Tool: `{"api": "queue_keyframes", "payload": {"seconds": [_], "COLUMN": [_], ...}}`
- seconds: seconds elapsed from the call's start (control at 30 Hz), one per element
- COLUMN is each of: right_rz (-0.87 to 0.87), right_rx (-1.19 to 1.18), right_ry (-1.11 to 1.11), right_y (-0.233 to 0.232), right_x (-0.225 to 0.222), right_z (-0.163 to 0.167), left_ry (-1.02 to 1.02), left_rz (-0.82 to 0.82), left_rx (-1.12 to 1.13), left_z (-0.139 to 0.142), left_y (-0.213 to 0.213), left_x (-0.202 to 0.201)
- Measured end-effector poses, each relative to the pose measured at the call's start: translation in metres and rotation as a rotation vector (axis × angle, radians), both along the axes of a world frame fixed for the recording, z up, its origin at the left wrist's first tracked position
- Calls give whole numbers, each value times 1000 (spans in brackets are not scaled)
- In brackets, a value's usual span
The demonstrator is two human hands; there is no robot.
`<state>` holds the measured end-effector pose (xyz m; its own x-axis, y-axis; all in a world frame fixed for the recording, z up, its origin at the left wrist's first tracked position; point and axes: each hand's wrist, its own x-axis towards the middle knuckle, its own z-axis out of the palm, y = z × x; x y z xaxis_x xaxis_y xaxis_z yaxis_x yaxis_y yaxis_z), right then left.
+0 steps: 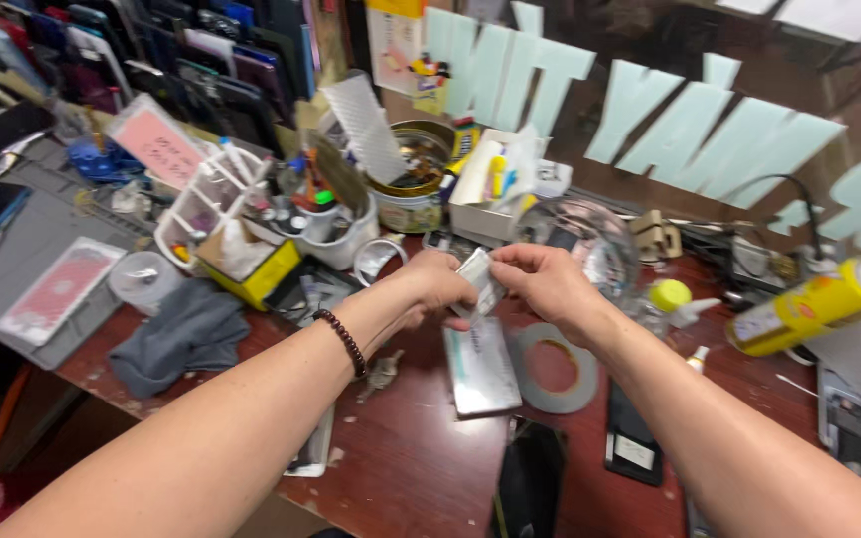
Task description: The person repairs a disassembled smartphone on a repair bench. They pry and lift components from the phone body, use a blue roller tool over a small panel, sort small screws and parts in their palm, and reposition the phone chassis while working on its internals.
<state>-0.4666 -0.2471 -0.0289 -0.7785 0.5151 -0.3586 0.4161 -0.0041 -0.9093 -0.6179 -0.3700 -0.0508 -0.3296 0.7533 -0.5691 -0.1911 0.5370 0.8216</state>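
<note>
Both hands meet above the middle of a dark red wooden bench (411, 458). My left hand (437, 284), with a dark bead bracelet on its wrist, and my right hand (547, 284) pinch a small silvery packet (480, 282) between their fingertips. Right below them lies a flat silver rectangular plate (481, 367). Beside the plate sits a grey tape ring (553, 368). A black phone (530, 481) lies at the near edge.
A grey cloth (184, 334) and a grey mat (22, 249) lie at left. Behind stand a yellow box (251, 264), a white rack (216, 189), a round tin (413, 179) and a glass bowl (590, 234). A yellow spray can (814, 307) lies at right.
</note>
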Motion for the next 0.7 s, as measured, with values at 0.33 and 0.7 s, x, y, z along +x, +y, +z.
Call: {"api": "queue_keyframes", "payload": {"seconds": [0.33, 0.7], "right_rz": [-112, -120], "right_rx": [-477, -632], "right_ry": [72, 46], "right_y": [-68, -84], "right_x": [-140, -170], "right_z": [17, 20], "left_ry": [-334, 1197], "left_rz": [183, 188], "left_rx": [98, -33], "left_z": [36, -3], "left_y": [-100, -50], "left_x": [-153, -325]}}
